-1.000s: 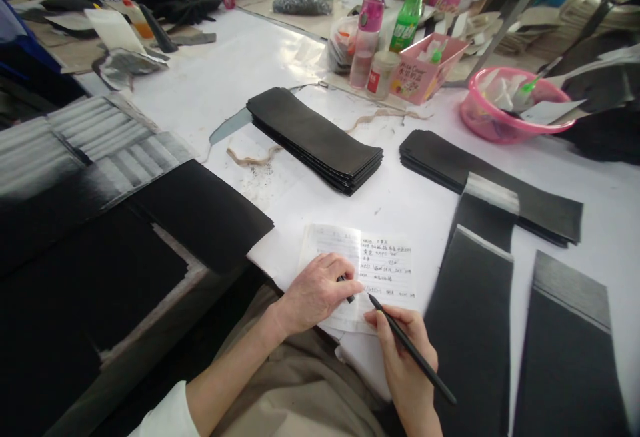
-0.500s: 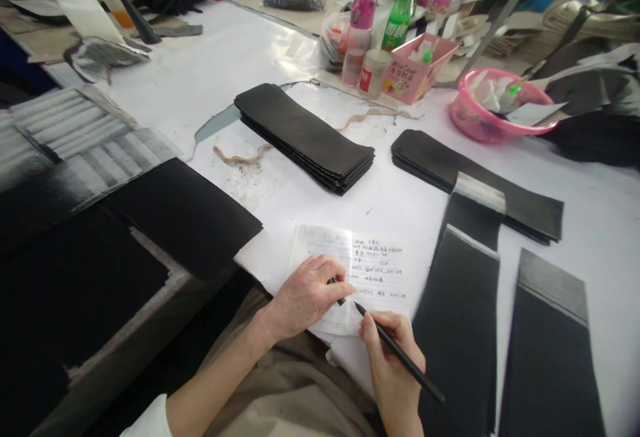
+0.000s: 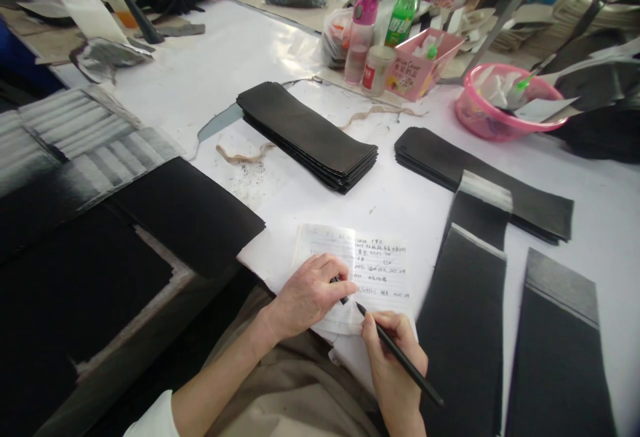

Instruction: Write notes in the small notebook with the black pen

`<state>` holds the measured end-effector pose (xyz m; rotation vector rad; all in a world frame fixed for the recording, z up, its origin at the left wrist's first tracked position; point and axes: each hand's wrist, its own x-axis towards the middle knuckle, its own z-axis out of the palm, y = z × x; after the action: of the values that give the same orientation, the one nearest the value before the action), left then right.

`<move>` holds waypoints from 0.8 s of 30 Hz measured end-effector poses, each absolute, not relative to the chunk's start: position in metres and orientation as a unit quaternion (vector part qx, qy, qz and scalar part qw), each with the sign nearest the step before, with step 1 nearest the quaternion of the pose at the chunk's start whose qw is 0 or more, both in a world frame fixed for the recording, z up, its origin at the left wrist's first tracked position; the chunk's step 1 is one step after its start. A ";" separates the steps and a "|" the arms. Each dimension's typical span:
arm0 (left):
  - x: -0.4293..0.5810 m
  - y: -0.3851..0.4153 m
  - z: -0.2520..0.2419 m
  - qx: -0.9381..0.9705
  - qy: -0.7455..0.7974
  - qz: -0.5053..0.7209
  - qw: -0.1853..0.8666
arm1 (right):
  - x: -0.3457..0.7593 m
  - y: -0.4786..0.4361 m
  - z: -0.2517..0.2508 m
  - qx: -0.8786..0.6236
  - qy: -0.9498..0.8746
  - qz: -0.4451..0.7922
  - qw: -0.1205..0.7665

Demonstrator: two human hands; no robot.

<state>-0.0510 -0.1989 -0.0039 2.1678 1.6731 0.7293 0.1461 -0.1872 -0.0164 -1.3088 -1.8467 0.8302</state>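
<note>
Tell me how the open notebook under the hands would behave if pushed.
The notebook looks thin and light, so it would probably slide easily on the smooth white table. Its pages seem floppy; the left hand pressing it likely stops shifting while the right hand holds the pen.

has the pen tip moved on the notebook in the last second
No. The pen tip sits just below the last written line of the notebook, beside the left hand, as before; only the camera shifted.

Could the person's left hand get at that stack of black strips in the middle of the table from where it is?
Probably yes. The left hand rests on the notebook, pinching a small dark object, and only bare white table lies between it and the stack of black strips. It would need a forward stretch.
</note>
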 end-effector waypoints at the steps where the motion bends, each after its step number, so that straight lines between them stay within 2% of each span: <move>1: -0.051 -0.199 -0.004 0.755 0.584 0.256 0.152 | 0.145 -0.187 -0.016 -0.506 -0.717 0.320 0.356; 24: -0.052 -0.199 -0.003 0.758 0.580 0.252 0.159 | 0.142 -0.186 -0.018 -0.496 -0.733 0.311 0.346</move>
<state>-0.0518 -0.1992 -0.0026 2.1659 1.6586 0.7193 0.1416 -0.1863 -0.0180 -1.2872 -1.9037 0.8077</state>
